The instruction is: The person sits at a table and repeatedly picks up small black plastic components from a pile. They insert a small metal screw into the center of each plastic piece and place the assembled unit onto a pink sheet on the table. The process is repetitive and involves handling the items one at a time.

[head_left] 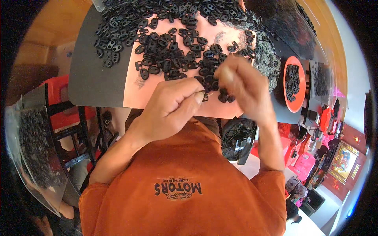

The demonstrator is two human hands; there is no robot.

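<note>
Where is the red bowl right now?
In the head view, the red bowl is at right, just beyond the silvery pile from the right hand, with black pieces inside.

Dark lettering (178, 188) stands inverted on the orange shirt (185, 216), bold block capitals between a script line and smaller print; marks around the framed wall picture (345, 162) are illegible.

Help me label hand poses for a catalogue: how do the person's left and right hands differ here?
The left hand pinches a small black piece; the right hand is too blurred to tell whether it holds anything. The left hand looks fairly sharp, the right hand smeared. The left hand sits lower in the picture, the right hand higher. Both are bare, with bent fingers.
</note>
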